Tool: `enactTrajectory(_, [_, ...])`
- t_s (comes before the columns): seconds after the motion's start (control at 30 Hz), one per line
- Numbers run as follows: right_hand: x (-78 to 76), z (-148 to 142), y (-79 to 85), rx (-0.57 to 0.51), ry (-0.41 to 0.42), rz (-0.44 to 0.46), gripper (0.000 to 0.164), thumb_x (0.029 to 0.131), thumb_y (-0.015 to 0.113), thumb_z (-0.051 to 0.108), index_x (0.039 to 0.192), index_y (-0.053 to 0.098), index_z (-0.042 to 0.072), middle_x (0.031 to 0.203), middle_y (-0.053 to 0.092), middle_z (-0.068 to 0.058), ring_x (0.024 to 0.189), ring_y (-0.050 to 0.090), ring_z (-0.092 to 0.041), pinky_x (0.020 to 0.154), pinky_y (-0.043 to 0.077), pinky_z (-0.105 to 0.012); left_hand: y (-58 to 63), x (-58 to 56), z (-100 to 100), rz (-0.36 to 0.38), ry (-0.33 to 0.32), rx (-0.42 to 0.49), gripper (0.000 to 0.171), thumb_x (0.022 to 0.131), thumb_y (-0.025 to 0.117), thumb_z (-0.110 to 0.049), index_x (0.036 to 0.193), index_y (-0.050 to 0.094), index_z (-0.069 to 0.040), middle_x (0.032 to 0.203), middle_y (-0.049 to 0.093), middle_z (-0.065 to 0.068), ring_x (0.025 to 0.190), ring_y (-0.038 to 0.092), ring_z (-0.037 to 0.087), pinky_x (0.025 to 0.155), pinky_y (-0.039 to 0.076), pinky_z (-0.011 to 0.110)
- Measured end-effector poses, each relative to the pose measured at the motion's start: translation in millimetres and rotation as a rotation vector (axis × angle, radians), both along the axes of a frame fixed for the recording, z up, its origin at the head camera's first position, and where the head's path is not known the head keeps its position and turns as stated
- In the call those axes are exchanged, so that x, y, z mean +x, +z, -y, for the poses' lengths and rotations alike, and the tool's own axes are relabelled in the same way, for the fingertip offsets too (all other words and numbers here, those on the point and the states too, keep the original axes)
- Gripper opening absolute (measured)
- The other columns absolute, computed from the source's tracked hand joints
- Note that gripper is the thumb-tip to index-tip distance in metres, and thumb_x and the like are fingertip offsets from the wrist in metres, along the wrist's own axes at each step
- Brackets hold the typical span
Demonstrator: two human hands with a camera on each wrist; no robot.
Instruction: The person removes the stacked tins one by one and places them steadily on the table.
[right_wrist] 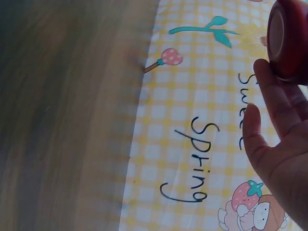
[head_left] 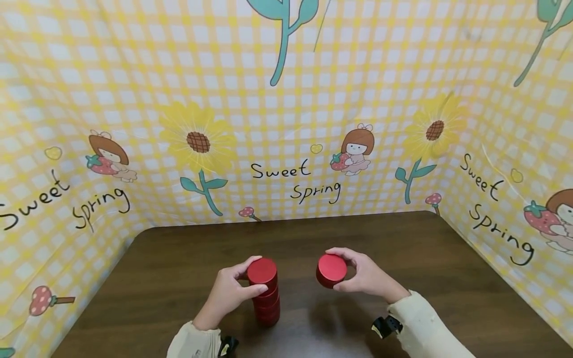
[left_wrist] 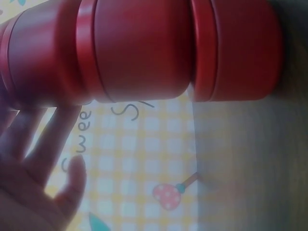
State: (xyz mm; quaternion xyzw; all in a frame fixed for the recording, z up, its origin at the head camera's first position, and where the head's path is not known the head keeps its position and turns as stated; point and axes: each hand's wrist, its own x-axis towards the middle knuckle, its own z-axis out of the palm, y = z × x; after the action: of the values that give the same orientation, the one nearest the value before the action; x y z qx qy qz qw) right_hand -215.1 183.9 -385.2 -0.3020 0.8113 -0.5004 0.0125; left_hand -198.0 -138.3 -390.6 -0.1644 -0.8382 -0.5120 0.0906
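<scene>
In the head view a stack of red round tins stands upright on the dark wooden table. My left hand grips the top tin from the left, thumb on the near side and fingers behind. Seen from the left wrist, the tins sit end on end, with lid seams showing. To the right, my right hand holds a single red tin above the table between thumb and fingers. The right wrist view catches only part of this tin, including its underside.
The brown table has a shadow under the right hand. A yellow checked cloth with sunflowers and lettering hangs behind the table and along both sides. Each wrist carries a black strap, such as the right strap.
</scene>
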Motion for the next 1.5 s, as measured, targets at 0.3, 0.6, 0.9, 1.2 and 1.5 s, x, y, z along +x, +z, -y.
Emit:
enactTrajectory(0.3, [4.2,-5.2,-12.8,0.003,-0.067,-0.025,0.062,0.073,0.08,0.014,0.127,0.054,-0.002,0.113,0.061,-0.011,0.096,0.056,-0.018,0.079,0.047,-0.031,-0.9,-1.4,0.3,0.013,-0.06,-0.013,0.053,0.073,0.083,-0.015,0.121,0.065,-0.002,0.096,0.071,0.009,0.081,0.062,0.017,0.061,0.049,0.026])
enactTrajectory(0.6, [2.2,-7.6,-23.0,0.02,-0.043,0.029,0.063,0.073,0.08,0.016,0.128,0.054,-0.002,0.114,0.06,-0.011,0.097,0.054,-0.02,0.08,0.046,-0.033,-3.7,-1.7,2.4,-0.029,-0.072,-0.009,0.052,0.074,0.082,-0.013,0.121,0.064,0.001,0.098,0.07,0.013,0.079,0.061,0.014,0.056,0.049,0.025])
enactTrajectory(0.9, [-3.5,-7.8,-35.9,0.006,0.042,0.045,0.062,0.074,0.08,0.012,0.127,0.053,-0.006,0.109,0.061,-0.008,0.096,0.054,-0.01,0.083,0.044,-0.031,-1.4,-1.2,3.0,-0.002,-0.063,-0.014,0.053,0.074,0.083,-0.014,0.121,0.064,0.0,0.101,0.07,0.014,0.079,0.06,0.017,0.056,0.049,0.026])
enactTrajectory(1.2, [-7.4,-7.3,-39.1,0.058,0.066,0.096,0.063,0.073,0.079,0.012,0.127,0.052,-0.005,0.113,0.059,-0.009,0.1,0.052,-0.013,0.084,0.044,-0.031,0.7,-0.6,3.4,-0.002,-0.074,-0.011,0.053,0.074,0.082,-0.014,0.121,0.064,0.0,0.102,0.07,0.014,0.082,0.062,0.018,0.061,0.05,0.026])
enactTrajectory(1.5, [-17.0,-8.2,-40.2,0.025,0.203,0.241,0.062,0.072,0.075,0.005,0.127,0.048,-0.007,0.113,0.057,-0.012,0.099,0.053,-0.018,0.081,0.046,-0.029,3.1,0.9,5.9,0.011,-0.095,0.004,0.053,0.075,0.081,-0.012,0.122,0.063,0.001,0.1,0.07,0.013,0.08,0.061,0.015,0.057,0.048,0.025])
